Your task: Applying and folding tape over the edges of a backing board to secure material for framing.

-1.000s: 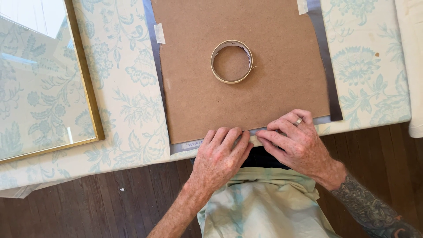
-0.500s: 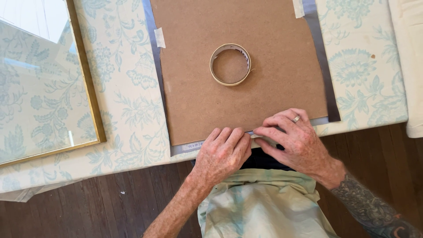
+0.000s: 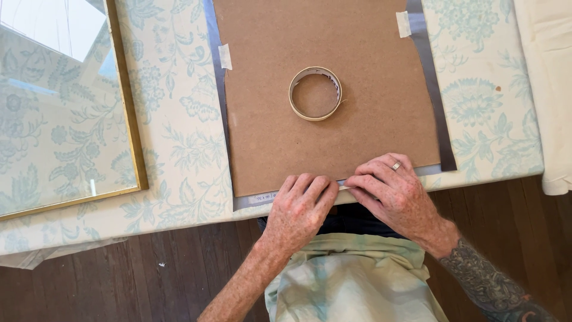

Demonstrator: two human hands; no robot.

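At the counter's near edge, both hands pressed the board's [image 3: 333, 101] lower edge: left hand [image 3: 298, 209] flat and empty, right hand [image 3: 390, 194] seemingly pinching tape. Next needed firm smoothing along it.

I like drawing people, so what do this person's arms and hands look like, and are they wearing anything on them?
Both arms are bare, with no sleeves in view. The right hand wears a plain silvery ring on one finger, and the right forearm has a dark patterned tattoo. The left hand wears nothing.
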